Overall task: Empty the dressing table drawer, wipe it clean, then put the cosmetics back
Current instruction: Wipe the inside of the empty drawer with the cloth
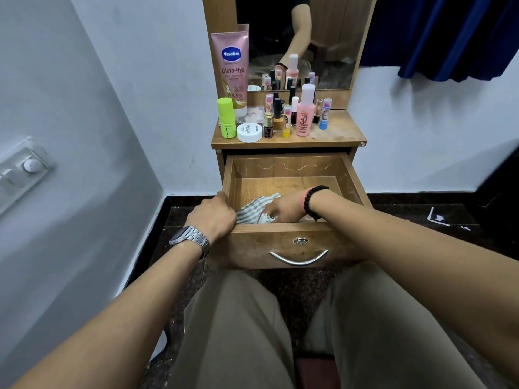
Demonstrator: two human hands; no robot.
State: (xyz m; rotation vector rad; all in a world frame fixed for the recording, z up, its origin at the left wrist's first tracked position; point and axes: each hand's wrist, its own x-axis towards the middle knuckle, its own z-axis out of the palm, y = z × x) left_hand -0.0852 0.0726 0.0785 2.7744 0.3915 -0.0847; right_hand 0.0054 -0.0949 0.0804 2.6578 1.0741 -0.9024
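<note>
The wooden drawer (292, 167) of the dressing table stands pulled out, and no cosmetics show inside it. My right hand (283, 207) is inside, near the front left, gripping a grey-and-white striped cloth (252, 209) against the drawer floor. My left hand (214, 213) holds the drawer's front left corner, fingers curled over the rim. The cosmetics stand on the table top (342, 130): a pink Vaseline tube (231, 68), a green stick (226, 117), a white jar (249, 132), a pink bottle (304, 115) and several small bottles and lip balms.
A mirror (303, 43) rises behind the cosmetics. White walls close in on the left, with a switch panel (22, 175). A blue curtain (449, 35) hangs at the upper right. My knees are right below the drawer front with its metal handle (298, 258).
</note>
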